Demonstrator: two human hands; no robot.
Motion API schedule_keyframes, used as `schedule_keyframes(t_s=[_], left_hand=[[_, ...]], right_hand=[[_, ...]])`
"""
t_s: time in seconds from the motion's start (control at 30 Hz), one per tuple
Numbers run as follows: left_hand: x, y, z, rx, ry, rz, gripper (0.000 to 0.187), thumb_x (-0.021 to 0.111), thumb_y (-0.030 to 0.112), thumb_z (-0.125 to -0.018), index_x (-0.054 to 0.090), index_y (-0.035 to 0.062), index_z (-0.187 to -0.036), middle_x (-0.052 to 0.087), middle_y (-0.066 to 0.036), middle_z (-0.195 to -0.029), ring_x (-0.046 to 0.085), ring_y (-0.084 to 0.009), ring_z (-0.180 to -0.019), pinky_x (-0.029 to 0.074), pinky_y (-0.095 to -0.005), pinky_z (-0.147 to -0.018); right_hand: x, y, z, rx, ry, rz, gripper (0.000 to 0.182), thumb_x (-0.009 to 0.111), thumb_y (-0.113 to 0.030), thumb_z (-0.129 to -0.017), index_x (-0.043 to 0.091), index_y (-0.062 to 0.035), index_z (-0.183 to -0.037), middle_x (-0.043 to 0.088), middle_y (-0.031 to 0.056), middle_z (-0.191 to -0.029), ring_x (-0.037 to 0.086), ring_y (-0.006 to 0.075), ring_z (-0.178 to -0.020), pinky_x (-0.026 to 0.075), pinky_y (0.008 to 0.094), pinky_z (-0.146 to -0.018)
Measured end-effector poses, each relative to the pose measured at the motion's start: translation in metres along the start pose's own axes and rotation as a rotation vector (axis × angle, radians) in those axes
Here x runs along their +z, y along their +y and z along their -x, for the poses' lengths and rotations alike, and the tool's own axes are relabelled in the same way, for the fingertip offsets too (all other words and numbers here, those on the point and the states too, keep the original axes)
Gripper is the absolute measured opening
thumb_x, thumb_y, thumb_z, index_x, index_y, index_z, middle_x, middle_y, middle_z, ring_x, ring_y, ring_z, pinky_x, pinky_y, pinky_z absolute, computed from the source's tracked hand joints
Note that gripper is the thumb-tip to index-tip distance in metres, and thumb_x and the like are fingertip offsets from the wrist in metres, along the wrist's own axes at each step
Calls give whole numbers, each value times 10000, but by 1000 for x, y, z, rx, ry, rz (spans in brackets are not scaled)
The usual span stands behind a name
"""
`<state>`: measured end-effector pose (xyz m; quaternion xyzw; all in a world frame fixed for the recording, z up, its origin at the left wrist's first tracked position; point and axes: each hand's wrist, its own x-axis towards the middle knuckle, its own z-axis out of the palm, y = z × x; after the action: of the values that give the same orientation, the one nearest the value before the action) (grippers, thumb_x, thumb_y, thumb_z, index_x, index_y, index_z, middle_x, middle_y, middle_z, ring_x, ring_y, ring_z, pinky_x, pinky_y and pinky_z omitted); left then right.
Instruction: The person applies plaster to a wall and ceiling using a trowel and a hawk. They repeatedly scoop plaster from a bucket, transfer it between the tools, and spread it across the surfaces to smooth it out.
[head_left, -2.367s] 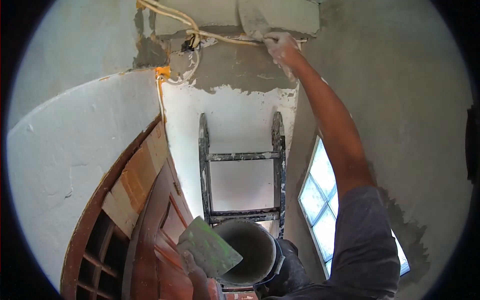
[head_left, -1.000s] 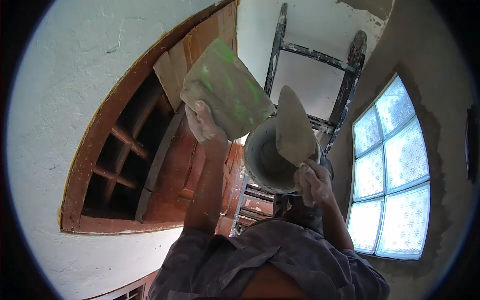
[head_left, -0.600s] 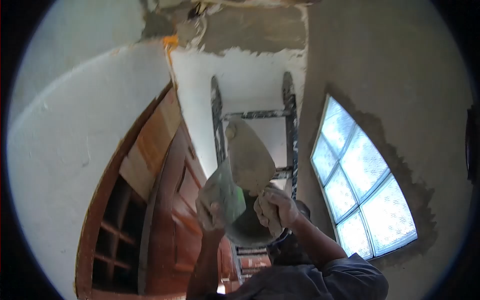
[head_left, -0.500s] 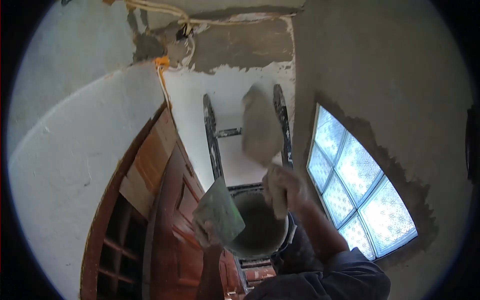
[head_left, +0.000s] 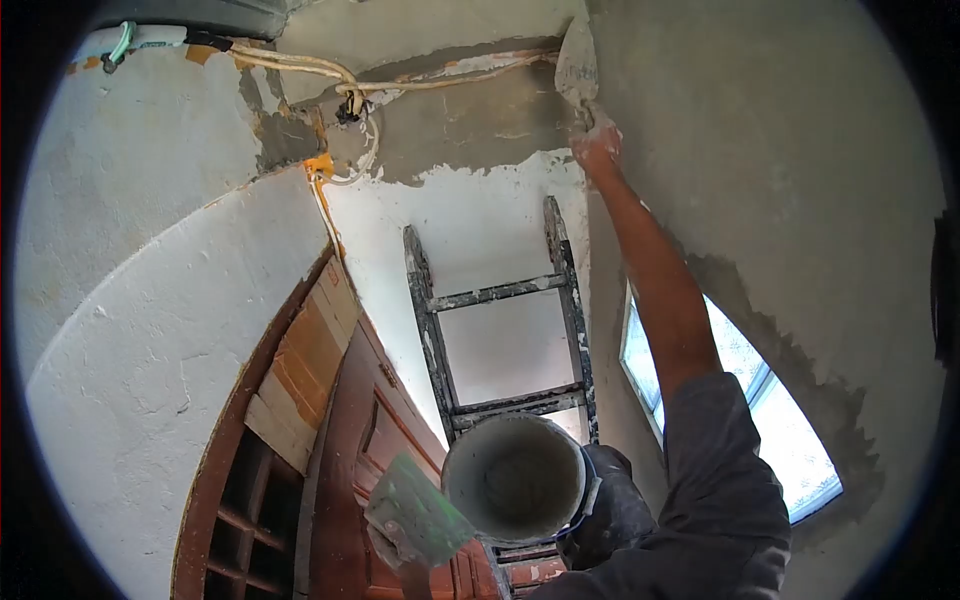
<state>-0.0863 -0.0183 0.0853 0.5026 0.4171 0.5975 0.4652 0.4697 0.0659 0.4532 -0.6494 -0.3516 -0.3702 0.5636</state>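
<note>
My right hand reaches high, its fingers wrapped round the handle of a trowel. The cement-smeared blade points up at the corner where the back wall meets the right wall, close to the cable ends; contact cannot be made out. Low on the left, my left hand grips a flat greenish board, tilted and streaked with grey. Beside this board is a bucket with grey mortar inside, its mouth facing me.
A paint-splashed ladder leans against the back wall. Loose cables run along the wall top. A reddish wooden door stands at left, a patterned glass window at right. Wet grey plaster covers the upper back wall.
My right hand has swung the trowel from above the bucket up to the wall corner. The left hand with the board sits lower in view. More of the bucket and ladder shows.
</note>
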Motion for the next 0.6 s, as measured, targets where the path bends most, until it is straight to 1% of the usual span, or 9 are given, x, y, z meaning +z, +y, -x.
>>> schedule_keyframes(t_s=[0.03,0.1,0.13,0.17,0.3,0.4,0.47,0.53,0.6], left_hand=[[-3,-3,3,1,-2,22,735,514,494,-942,357,-59,-1401,448,-241,-1320,531,-306,-1135,507,-400,-856],[-25,-48,1,24,87,-1,716,529,480,-941,375,-62,-1384,463,-236,-1300,538,-302,-1121,511,-394,-848],[-24,-45,0,35,131,-13,707,536,473,-940,384,-63,-1376,470,-234,-1290,542,-301,-1114,513,-391,-844],[-25,-41,6,105,78,-8,698,538,467,-941,389,-64,-1368,478,-231,-1283,545,-298,-1109,512,-393,-847],[-28,-30,15,82,103,-11,665,528,457,-950,404,-49,-1364,495,-210,-1280,549,-291,-1101,502,-391,-864],[-26,-31,16,60,110,-3,641,520,450,-957,416,-38,-1360,508,-194,-1278,552,-287,-1095,494,-389,-877],[-19,-31,15,44,96,21,625,515,445,-961,423,-30,-1358,516,-183,-1276,554,-283,-1091,489,-388,-886],[-9,-31,12,13,66,81,610,509,440,-966,431,-23,-1355,525,-172,-1274,556,-280,-1087,484,-387,-895],[-6,-38,7,-60,19,176,549,484,404,-986,449,-1,-1354,531,-146,-1274,557,-262,-1078,459,-381,-927]], right_hand=[[10,9,-8,-31,33,50,524,603,-269,-830,551,-67,-1311,638,211,-1171,603,398,-1091,476,443,-957],[35,31,-24,-96,101,152,528,627,-264,-819,552,-77,-1308,634,204,-1180,597,395,-1104,479,448,-950],[41,37,-28,-149,108,216,513,637,-255,-814,563,-76,-1289,633,204,-1180,596,391,-1105,478,446,-949],[48,42,-31,-201,114,280,498,648,-245,-809,575,-75,-1271,632,203,-1180,596,386,-1107,478,443,-948],[45,16,-55,-173,-97,432,424,644,-264,-821,607,-67,-1194,616,199,-1210,583,356,-1137,465,421,-960],[38,-19,-80,-74,-270,278,361,637,-274,-827,641,-70,-1126,614,200,-1218,582,335,-1143,457,412,-970],[58,-26,-66,-264,-120,269,402,653,-334,-826,665,-94,-1147,631,176,-1204,601,302,-1117,473,371,-949],[58,-33,-33,-311,-134,147,423,663,-355,-829,671,-98,-1165,651,159,-1179,622,284,-1081,486,344,-925],[-16,-90,55,-182,-333,-101,425,668,-336,-837,661,-84,-1180,673,150,-1143,646,280,-1035,496,330,-897]])
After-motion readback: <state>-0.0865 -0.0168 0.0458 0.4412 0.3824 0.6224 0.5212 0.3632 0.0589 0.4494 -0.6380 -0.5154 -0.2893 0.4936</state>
